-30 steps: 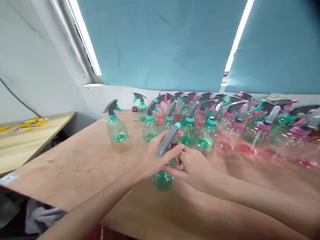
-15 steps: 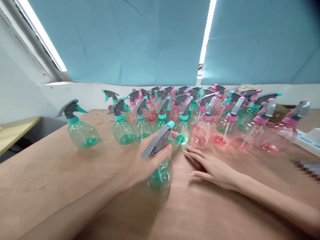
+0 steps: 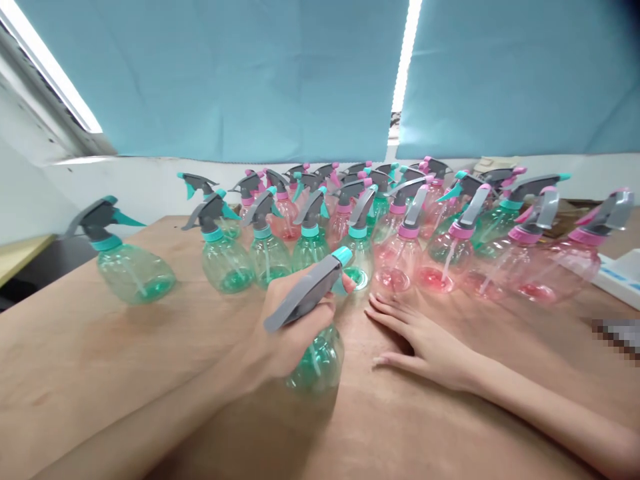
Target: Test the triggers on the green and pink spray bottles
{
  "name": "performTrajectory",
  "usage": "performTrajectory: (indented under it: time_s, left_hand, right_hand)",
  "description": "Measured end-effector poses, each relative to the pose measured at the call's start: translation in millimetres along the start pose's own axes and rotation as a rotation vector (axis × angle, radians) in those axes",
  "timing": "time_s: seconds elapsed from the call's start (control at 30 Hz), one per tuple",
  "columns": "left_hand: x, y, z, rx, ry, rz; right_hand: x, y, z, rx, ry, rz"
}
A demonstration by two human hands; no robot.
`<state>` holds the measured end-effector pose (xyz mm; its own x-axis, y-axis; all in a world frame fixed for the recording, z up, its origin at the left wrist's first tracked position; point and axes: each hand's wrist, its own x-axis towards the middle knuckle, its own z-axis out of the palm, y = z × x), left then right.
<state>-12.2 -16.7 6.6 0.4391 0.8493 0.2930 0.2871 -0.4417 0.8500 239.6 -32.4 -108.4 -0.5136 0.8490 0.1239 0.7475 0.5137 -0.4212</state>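
My left hand [image 3: 285, 330] is wrapped round the neck of a green spray bottle [image 3: 316, 360] with a grey trigger head and a teal nozzle tip. The bottle stands on the brown wooden table [image 3: 150, 373] just in front of me. My right hand [image 3: 425, 337] lies flat on the table to the bottle's right, fingers stretched out and holding nothing. Its fingertips point toward the rows of bottles behind.
Several green spray bottles [image 3: 270, 250] and pink spray bottles [image 3: 440, 257] stand in rows across the back of the table. One green bottle [image 3: 130, 267] stands apart at the left. Blue blinds [image 3: 225, 73] cover the window behind. A white box [image 3: 620, 277] sits at the right.
My right hand has let go of the bottle and come down flat on the table. The view has swung to the right. My left hand keeps its hold on the bottle.
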Motion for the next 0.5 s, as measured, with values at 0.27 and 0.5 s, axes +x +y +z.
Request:
performTrajectory:
  time_s: [0.27,0.5]
  left_hand:
    - [1.3,-6.1,-0.1,-0.037,0.018,0.018]
    - [5.0,-5.2,-1.7,0.010,-0.021,0.028]
  right_hand:
    - [0.4,-1.7,-2.7,-0.009,-0.030,0.008]
    - [-1.0,-1.3,-1.7,-0.013,-0.023,0.012]
